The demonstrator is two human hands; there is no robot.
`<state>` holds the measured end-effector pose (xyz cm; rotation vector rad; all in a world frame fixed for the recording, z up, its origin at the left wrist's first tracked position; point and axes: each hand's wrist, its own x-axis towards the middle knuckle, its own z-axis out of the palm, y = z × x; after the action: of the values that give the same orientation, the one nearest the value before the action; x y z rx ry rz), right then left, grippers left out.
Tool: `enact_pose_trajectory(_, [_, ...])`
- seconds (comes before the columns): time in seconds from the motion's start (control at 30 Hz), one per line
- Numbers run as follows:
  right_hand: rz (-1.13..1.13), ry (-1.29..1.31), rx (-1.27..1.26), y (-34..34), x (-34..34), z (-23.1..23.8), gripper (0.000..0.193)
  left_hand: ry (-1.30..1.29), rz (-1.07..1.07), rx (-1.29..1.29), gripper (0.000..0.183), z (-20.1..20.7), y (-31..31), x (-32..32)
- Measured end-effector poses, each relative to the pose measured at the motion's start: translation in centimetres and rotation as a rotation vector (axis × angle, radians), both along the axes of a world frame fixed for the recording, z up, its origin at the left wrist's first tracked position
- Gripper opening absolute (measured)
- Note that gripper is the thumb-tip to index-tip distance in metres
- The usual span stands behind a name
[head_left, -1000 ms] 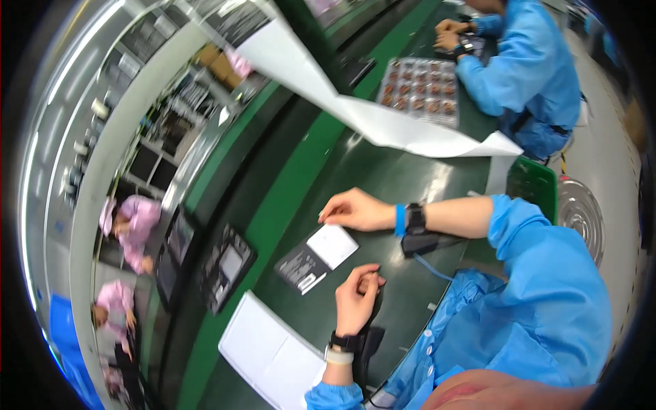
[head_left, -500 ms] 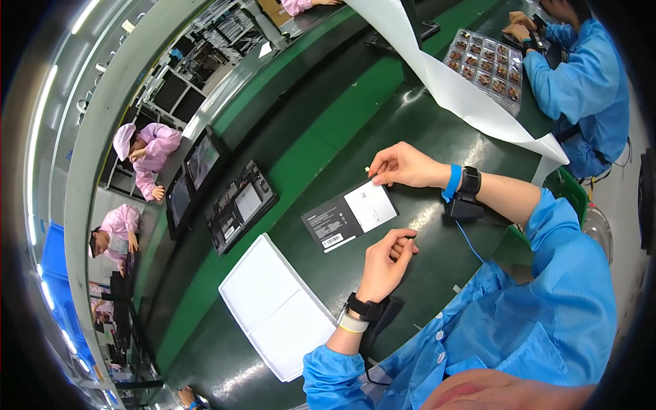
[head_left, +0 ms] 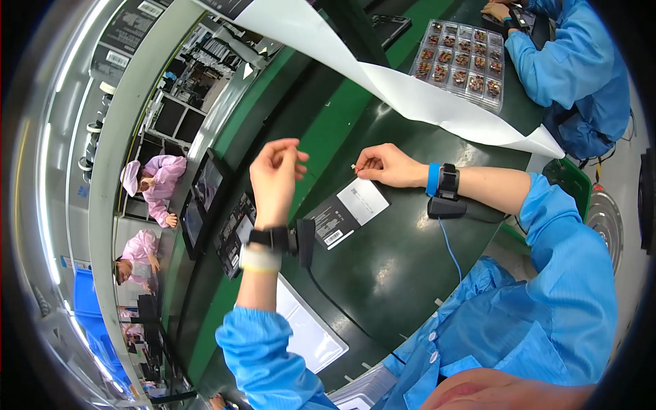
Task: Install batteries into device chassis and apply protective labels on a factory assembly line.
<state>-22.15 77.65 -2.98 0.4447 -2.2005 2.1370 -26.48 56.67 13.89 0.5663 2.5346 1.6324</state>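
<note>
My right hand [head_left: 391, 166] has its thumb and fingers pinched at the top corner of a flat battery pack [head_left: 331, 217], black with a white label, lying on the green table. A tiny connector end [head_left: 354, 167] pokes out beside the fingertips. My left hand [head_left: 275, 179] is raised over the table to the left of the pack, its fingers curled in; whether anything is inside them is hidden. Behind my left wrist lies an opened black electronic device [head_left: 227, 247] with bare inner parts, partly covered by my arm. Both wrists wear bands with a black box and a cord.
A white tray [head_left: 313, 335] sits under my left forearm. Two dark screens [head_left: 205, 183] stand at the left. A long white sheet [head_left: 410, 102] crosses the far side, before a clear compartment box [head_left: 501, 96] of small parts. A co-worker in blue [head_left: 574, 61] sits at the right.
My left hand has risen and moved left and away from me, from beside the battery pack toward the opened device. My right hand keeps its pinch at the pack's corner. The view has shifted.
</note>
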Motion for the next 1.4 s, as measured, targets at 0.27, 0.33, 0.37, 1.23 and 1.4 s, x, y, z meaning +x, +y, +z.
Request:
enact_pose_trajectory(0.27, [-0.119, 0.056, -0.021, -1.6, 0.4, 0.9, 0.011, 0.061, 0.067, -0.197, 0.027, -4.1, 9.3, -9.4])
enact_pose_trajectory(0.33, [-0.131, 0.059, 0.01, -1.1, 0.4, 0.9, 0.011, 0.005, 0.068, -0.106, 0.025, -5.5, 12.3, -10.7])
enact_pose_trajectory(0.37, [-0.146, 0.063, 0.041, -0.6, 0.5, 0.8, 0.012, -0.016, 0.074, -0.061, 0.023, -6.2, 13.9, -11.4])
enact_pose_trajectory(1.23, [-0.125, 0.149, 0.124, -0.9, 0.0, 1.6, 0.016, -0.517, 0.13, 0.328, 0.019, -17.9, 24.4, -28.5])
enact_pose_trajectory(1.4, [-0.104, 0.105, 0.139, -0.1, 0.1, 2.5, 0.015, -0.623, 0.078, 0.497, 0.019, -18.1, 24.7, -28.9])
